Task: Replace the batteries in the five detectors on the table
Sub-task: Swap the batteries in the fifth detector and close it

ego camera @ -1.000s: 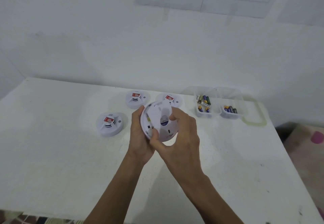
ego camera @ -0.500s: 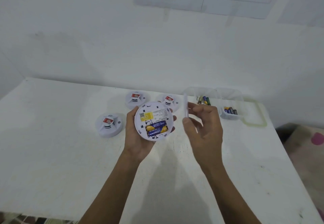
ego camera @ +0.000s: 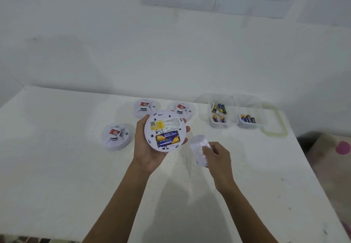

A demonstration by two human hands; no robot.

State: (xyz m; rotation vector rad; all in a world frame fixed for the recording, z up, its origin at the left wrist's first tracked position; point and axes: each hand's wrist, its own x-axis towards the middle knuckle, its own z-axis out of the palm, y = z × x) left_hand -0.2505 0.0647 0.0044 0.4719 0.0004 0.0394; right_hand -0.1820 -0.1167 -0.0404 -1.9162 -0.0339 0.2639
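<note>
My left hand (ego camera: pixel 147 153) grips a round white detector (ego camera: pixel 164 129) with its back turned up. Two blue and yellow batteries (ego camera: pixel 167 138) lie in its open compartment below a yellow label. My right hand (ego camera: pixel 218 157) holds the detector's white back cover (ego camera: pixel 199 150), blurred, low over the table to the right. Three more white detectors stand face up on the table: one at the left (ego camera: pixel 116 136), one behind my left hand (ego camera: pixel 145 107), one at the back middle (ego camera: pixel 182 108).
Two small clear tubs of batteries (ego camera: pixel 219 114) (ego camera: pixel 247 120) sit inside a larger clear container (ego camera: pixel 233 100) at the back right, beside its green-rimmed lid (ego camera: pixel 275 126). The white table (ego camera: pixel 57 166) ends at the right edge. A wall stands behind.
My right hand pulled the cover off the detector and carried it right and down toward the table. My left hand turned the detector's back up, showing the batteries.
</note>
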